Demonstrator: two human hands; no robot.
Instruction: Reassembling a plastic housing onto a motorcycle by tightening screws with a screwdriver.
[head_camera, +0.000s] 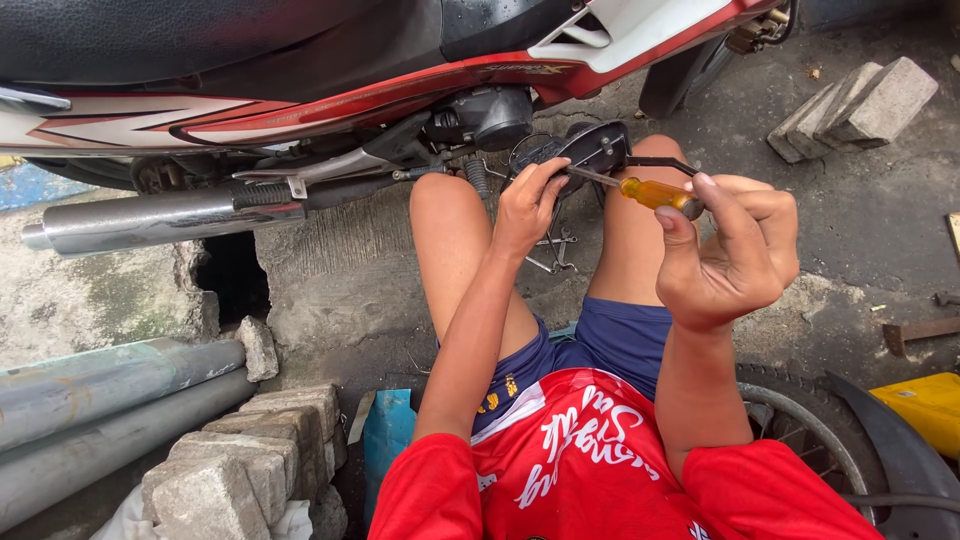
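I sit on the ground beside a red and white motorcycle (300, 110). My left hand (527, 205) grips a black plastic part (590, 145) held between my knees. My right hand (730, 250) holds a screwdriver (645, 190) by its amber handle. Its metal shaft points left, with the tip against the black part close to my left thumb. My knees rise on either side of the part.
A chrome exhaust pipe (160, 215) runs along the left. Grey pipes (100, 400) and stacked paving blocks (245, 455) lie at lower left. More blocks (855, 105) sit at upper right. A wheel with tyre (810, 425) and a yellow item (925, 405) are at lower right.
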